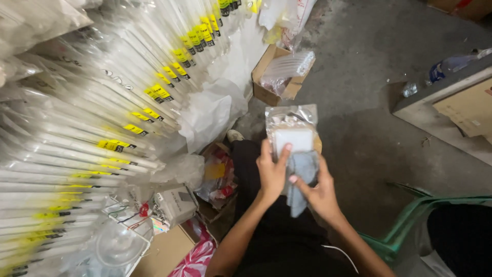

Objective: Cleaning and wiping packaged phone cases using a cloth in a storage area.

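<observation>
**Two hands on one clear packet**

Both hands held a clear plastic packet (291, 123) with a white rectangular item (293, 139) inside it, raised above the person's lap. The left hand (271, 173) gripped the packet's lower left edge, its fingers (285, 152) wrapped onto the front of the white item. The right hand (320, 194) closed around the packet from below and behind, and a grey cloth (302, 177) was pinched between its fingers (296, 181) and the packet, its loose end hanging down under the fingers.

Just beyond the fingertips, past the packet's top edge, an open cardboard box (274, 82) sat on the concrete floor (369, 102) with more clear bags in it. Left of the left fingers, well apart, rose a large stack of long white tubes (102, 128) in clear sleeves with yellow labels. Below that stack lay a small white boxed item (174, 205). Right of the right fingers stood a green plastic chair (410, 220).
</observation>
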